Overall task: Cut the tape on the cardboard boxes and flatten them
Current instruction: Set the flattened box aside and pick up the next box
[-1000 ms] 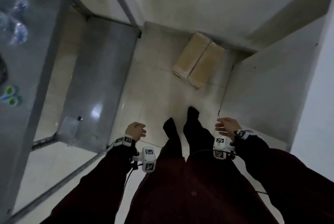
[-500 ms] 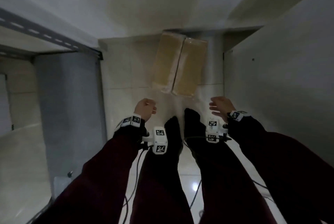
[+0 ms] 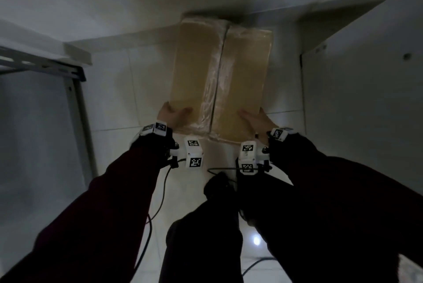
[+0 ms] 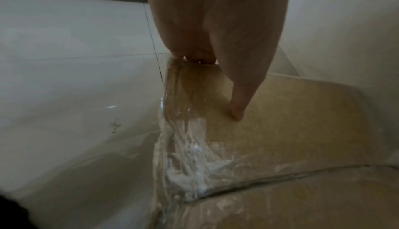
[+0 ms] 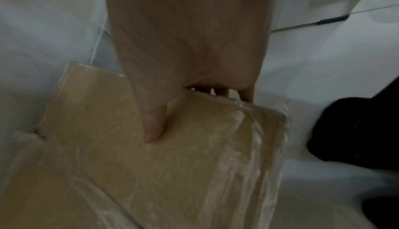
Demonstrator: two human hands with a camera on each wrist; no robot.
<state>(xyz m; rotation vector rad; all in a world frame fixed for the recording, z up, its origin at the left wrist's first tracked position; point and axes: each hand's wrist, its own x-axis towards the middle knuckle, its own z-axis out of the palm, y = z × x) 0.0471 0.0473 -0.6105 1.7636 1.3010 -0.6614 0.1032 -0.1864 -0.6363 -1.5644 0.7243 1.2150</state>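
Observation:
A brown cardboard box lies on the white tiled floor against the far wall, its two top flaps joined by clear tape along the middle seam. My left hand grips the box's near left corner, thumb on top and fingers under the edge. My right hand grips the near right corner the same way, its thumb flat on the flap and fingers curled below. Wrinkled clear tape wraps the near end of the box.
A grey metal shelf frame stands at the left. A white cabinet panel closes the right side. My dark-trousered legs and loose cables are on the floor below the box.
I have bent down towards the box, and both hands have gone from hanging free above the floor to gripping its near corners.

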